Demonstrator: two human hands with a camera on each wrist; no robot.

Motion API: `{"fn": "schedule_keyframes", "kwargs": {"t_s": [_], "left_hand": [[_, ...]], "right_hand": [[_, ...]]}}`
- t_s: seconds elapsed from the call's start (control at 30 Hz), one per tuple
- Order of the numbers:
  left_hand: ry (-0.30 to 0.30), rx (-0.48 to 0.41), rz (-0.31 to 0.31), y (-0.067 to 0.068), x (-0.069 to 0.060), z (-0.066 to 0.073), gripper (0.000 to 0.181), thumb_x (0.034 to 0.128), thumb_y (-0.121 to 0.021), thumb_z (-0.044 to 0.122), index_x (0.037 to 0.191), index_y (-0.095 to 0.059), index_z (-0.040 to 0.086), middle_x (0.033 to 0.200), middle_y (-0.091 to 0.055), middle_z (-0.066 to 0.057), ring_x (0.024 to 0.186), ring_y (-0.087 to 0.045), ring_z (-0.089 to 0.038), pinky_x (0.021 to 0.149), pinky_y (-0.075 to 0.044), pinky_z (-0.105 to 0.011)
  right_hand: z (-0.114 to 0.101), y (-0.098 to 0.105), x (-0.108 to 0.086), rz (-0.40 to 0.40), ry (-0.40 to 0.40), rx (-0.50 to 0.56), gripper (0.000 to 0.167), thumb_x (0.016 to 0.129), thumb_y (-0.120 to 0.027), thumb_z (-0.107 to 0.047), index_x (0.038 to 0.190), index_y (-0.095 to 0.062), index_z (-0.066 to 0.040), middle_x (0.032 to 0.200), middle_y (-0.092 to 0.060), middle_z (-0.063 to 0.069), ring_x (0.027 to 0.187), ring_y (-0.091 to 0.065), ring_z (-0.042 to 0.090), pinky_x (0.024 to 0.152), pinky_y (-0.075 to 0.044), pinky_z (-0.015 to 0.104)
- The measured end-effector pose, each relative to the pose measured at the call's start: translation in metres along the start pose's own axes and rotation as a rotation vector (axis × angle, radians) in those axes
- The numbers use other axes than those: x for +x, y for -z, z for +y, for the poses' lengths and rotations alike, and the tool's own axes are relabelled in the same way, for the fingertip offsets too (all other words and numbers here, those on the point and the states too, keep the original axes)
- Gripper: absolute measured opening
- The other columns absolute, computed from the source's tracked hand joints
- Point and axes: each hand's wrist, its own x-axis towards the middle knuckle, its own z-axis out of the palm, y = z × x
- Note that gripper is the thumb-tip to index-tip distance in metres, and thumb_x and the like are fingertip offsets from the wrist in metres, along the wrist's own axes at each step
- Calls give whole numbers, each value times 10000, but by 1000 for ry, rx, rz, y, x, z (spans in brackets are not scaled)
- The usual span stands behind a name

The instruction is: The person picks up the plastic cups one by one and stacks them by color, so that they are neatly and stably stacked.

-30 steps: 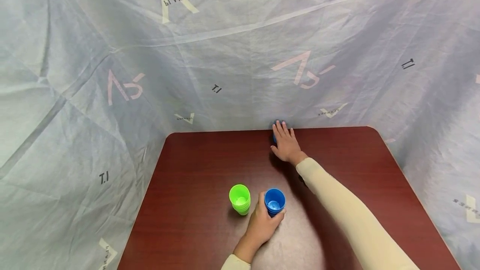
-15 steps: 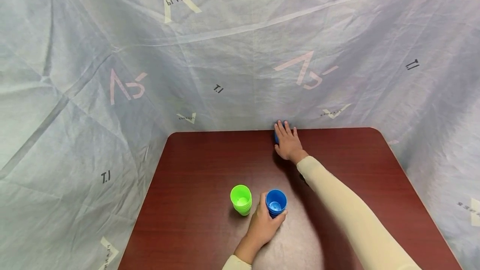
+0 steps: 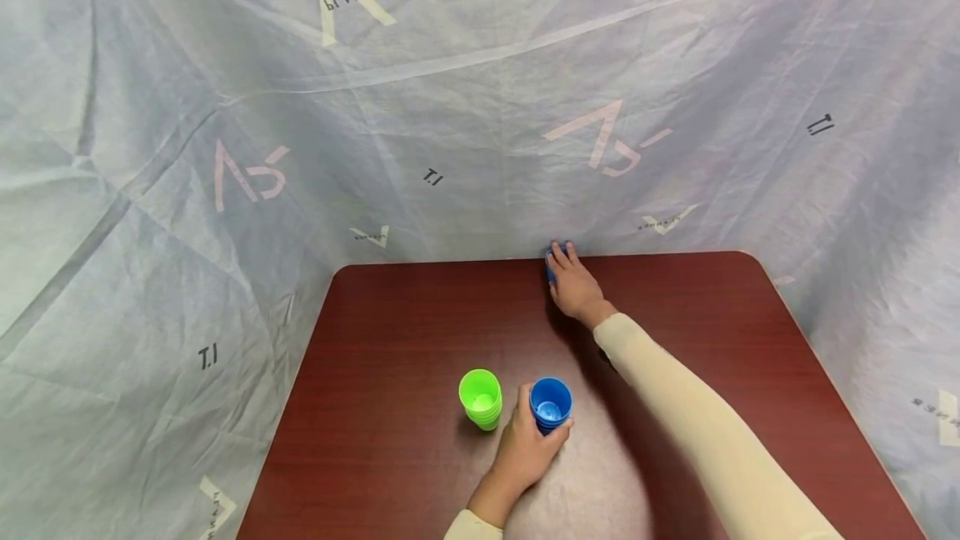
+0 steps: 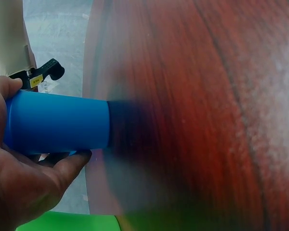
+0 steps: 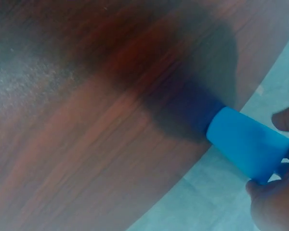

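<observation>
My left hand point(image 3: 523, 444) grips a stack of blue cups point(image 3: 551, 401) near the front of the table, thumb and fingers around its sides; the cups stand upright with their mouths up. To their left stands a stack of bright green cups point(image 3: 480, 394), apart from the hand. My right hand point(image 3: 576, 288) reaches to the table's far edge and holds another blue cup point(image 5: 248, 142) from above, fingers about its upper part. In the head view that cup is mostly hidden behind the hand. Its narrow base faces the table in the right wrist view.
The reddish-brown wooden table point(image 3: 397, 323) has rounded far corners. Grey-white printed sheeting point(image 3: 480, 148) hangs behind it and along both sides. The right forearm's cream sleeve point(image 3: 697, 423) crosses the table's right half.
My right hand's fingers have drawn in around the far blue cup; they were spread wider over it before. The left hand and both stacks stay in place.
</observation>
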Motion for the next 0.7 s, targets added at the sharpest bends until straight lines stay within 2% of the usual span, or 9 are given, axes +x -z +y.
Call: {"fn": "schedule_keyframes", "kwargs": {"t_s": [0.1,0.2,0.27,0.5,0.7], "left_hand": [[-9,0,1,-1,0,0,729,909,-800,489,1463,-413,216,1359,-648,-57,1229,-671,-237,1010,-553,-500],[-20,-1,3,0,0,-1,732,911,-800,484,1466,-408,215,1364,-646,-63,1233,-672,-242,1014,-553,-503],[-31,-4,5,0,0,-1,736,913,-799,484,1470,-404,212,1365,-645,-70,1236,-671,-250,1016,-552,-506],[-58,5,16,-1,0,-4,738,910,-799,498,1463,-402,214,1353,-647,-67,1221,-675,-247,998,-556,-492],[-49,3,18,-1,0,-4,738,911,-792,510,1467,-401,223,1354,-649,-60,1224,-674,-235,999,-556,-490]], "right_hand": [[1,-2,-2,51,-9,50,518,1082,-549,-177,1552,-476,29,1752,-234,195,1641,-156,423,1302,-279,498],[1,-4,-5,107,-14,93,395,1063,-594,-166,1404,-646,25,1718,-333,185,1619,-253,402,1243,-386,502],[1,-4,-8,137,-13,110,346,1049,-625,-177,1317,-707,27,1698,-378,177,1597,-306,395,1195,-445,512],[2,-1,-16,213,10,193,329,1030,-608,-239,1166,-769,14,1602,-489,203,1507,-415,412,1109,-513,540],[-2,4,-26,247,5,303,396,997,-580,-308,1191,-737,-1,1464,-579,205,1384,-491,412,1073,-511,533]]}}
